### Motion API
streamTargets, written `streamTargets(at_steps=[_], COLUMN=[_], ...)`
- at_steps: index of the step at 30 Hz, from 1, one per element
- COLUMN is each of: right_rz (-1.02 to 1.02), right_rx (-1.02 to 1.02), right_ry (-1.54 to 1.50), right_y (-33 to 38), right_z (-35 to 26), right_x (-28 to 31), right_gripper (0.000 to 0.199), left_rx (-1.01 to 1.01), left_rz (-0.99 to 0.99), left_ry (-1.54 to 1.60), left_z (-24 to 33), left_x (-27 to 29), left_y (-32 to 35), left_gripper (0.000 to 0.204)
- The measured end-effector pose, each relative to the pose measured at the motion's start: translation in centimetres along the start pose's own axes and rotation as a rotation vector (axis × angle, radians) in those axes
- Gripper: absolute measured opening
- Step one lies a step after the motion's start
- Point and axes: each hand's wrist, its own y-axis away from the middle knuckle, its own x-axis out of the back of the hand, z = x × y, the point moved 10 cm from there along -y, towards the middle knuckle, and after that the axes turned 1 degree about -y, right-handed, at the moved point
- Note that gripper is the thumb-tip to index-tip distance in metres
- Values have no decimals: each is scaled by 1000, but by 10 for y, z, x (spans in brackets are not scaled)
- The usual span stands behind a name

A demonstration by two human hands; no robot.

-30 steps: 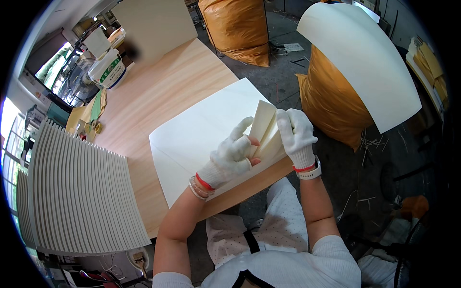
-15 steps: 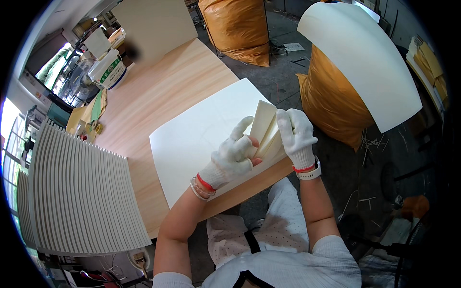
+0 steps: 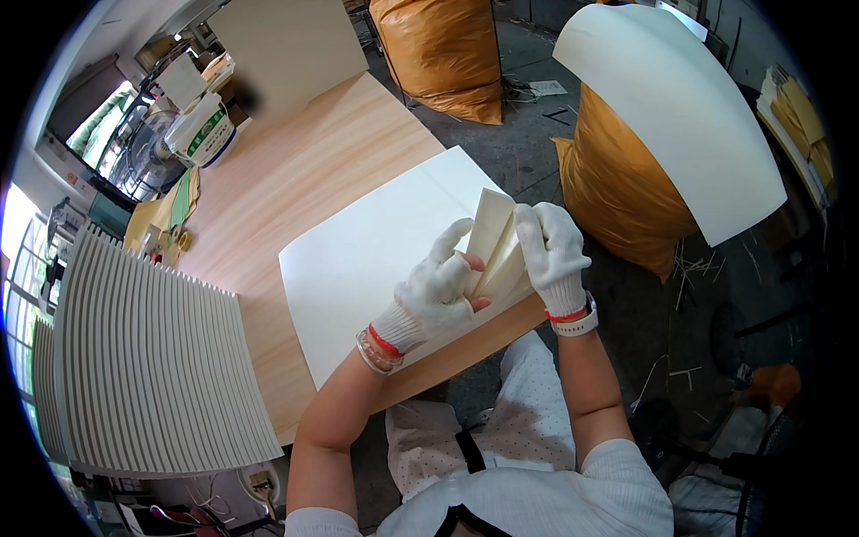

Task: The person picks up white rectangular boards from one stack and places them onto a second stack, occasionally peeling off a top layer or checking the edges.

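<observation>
A large cream paper sheet (image 3: 376,259) lies flat on a light wooden table (image 3: 304,161). At its right edge a folded part of the paper (image 3: 494,240) stands up in narrow pleats. My left hand (image 3: 436,291), in a white knit glove, pinches the pleats from the left with its fingers spread. My right hand (image 3: 552,255), also gloved, presses on them from the right; a watch sits on that wrist.
A tall stack of ribbed white folded sheets (image 3: 148,362) fills the table's left side. Two bulging orange sacks (image 3: 443,49) (image 3: 622,197) stand on the floor beyond the table, one under a curved white sheet (image 3: 680,107). A white bag (image 3: 204,132) and a fan sit far left.
</observation>
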Motion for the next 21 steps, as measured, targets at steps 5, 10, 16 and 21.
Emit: streamTargets(at_steps=[5, 10, 16, 21], right_rz=[7, 3, 20, 29], right_rx=[8, -130, -107, -46], right_ry=[-23, -166, -110, -46], right_y=[-2, -1, -2, -2], right_z=[-4, 8, 4, -2], right_x=[4, 4, 2, 4], right_gripper=[14, 23, 23, 16], left_rx=[-45, -36, -105, -12], left_rz=[47, 17, -56, 57], left_ry=[26, 36, -31, 46], left_z=[-1, 2, 7, 1], left_x=[2, 3, 0, 2], left_y=[0, 2, -2, 0], left_gripper=[45, 50, 42, 38])
